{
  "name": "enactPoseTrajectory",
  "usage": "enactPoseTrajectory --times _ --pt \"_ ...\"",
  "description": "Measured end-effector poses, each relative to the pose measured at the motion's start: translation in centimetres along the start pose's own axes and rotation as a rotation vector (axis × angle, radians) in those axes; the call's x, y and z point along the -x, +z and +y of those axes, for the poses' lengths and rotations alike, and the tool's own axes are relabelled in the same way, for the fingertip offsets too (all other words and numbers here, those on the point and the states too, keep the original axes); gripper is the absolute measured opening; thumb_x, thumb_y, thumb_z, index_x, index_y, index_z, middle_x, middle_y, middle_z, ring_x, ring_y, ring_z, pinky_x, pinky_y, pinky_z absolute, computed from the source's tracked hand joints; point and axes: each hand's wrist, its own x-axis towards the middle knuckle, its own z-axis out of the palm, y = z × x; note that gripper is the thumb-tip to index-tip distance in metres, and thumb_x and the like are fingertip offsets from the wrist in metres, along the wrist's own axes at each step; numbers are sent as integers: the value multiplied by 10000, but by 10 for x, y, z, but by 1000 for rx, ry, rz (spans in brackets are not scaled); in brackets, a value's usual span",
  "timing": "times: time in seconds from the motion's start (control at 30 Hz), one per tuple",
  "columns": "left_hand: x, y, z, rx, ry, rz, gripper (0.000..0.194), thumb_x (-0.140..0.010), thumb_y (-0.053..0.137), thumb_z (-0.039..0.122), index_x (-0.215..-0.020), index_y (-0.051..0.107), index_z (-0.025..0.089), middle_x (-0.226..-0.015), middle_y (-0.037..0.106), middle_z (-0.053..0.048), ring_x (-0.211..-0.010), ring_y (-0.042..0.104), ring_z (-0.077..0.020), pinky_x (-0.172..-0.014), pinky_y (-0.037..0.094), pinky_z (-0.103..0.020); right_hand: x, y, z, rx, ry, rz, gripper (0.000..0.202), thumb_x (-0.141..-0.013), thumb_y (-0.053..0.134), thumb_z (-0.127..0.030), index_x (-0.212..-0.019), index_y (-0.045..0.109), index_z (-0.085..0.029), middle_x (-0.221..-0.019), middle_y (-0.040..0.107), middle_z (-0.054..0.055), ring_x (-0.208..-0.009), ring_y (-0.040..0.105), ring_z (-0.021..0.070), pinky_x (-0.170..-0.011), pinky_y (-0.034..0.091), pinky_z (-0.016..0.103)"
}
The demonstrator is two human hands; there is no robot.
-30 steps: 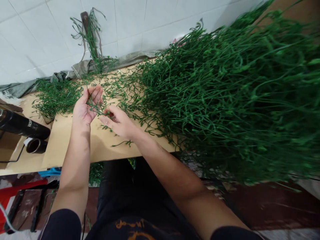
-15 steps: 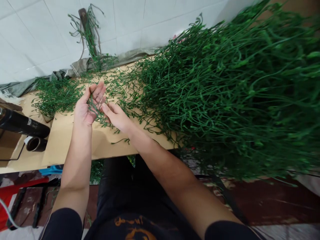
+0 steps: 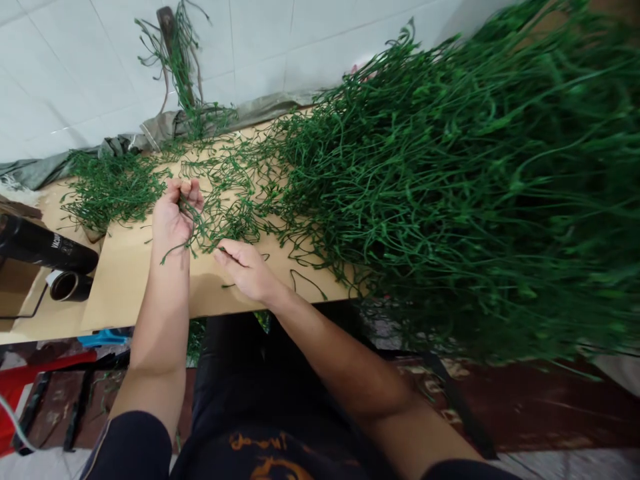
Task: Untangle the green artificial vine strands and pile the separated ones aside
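Note:
My left hand [image 3: 177, 217] is turned palm up, its fingers curled round a few thin green artificial-looking stems [image 3: 197, 230] with small buds. One stem hangs out across the wrist. Lower and to the right, my right hand [image 3: 247, 270] is closed in a pinch on a green stem, of which only a short piece shows at the fingertips. Loose stems [image 3: 240, 217] lie scattered on the tan board [image 3: 125, 290] behind and between both hands. A smaller pile [image 3: 113, 190] of them sits left of my left hand.
A huge heap of green stems [image 3: 425, 187] fills the right side and overhangs the board's front edge. At left are a black vacuum bottle [image 3: 47, 245] and a dark cup [image 3: 71, 287]. More stems hang over an upright brown post [image 3: 167, 33] by the tiled wall.
My right hand has moved away from the left palm, down and to the right. The left fingers have curled in more, and a stem now lies across the left wrist.

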Motion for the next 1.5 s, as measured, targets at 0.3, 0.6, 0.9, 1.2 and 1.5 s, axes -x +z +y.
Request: enactPoseTrajectory --times 0.3,0.6,0.9,1.2,1.5 --pt "-33 -23 35 218 188 194 416 -985 293 222 -581 383 179 -437 500 63 -513 560 -31 -533 405 -167 27 -20 -32 87 -256 -5 315 -878 436 -356 -616 357 -200 -588 380 -9 -578 348 109 -559 301 269" --pt "-10 -19 16 15 97 -70 280 -951 350 238 -815 592 200 -775 722 -10 -899 683 -109 -734 524 -205 -27 -23 6 -633 371 337 453 -784 513 -621 -926 489 -192 -857 572 36 -567 478 71 -565 455 255" --pt "2 -9 -3 -111 87 -95 285 -959 335 218 -997 614 175 -1042 721 -51 -1140 609 -151 -933 503 -257 -46 6 -3 160 130 68 219 -805 574 -359 -878 521 -159 -825 564 37 -708 495 126 -691 403 282" --pt "-8 -12 -6 -137 70 -50 317 -964 313 217 -1153 564 174 -1161 687 -75 -1217 554 -168 -1010 466 -309 -23 4 6 211 35 98 275 -906 350 -276 -646 393 -195 -660 448 2 -656 431 125 -678 354 264" --pt "-12 -9 -9 -57 11 22 255 -954 352 205 -1068 577 167 -1119 703 -75 -1163 595 -162 -956 499 -282 -6 2 -8 388 -22 67 277 -885 362 -264 -617 335 -199 -645 463 18 -657 431 137 -659 316 279"
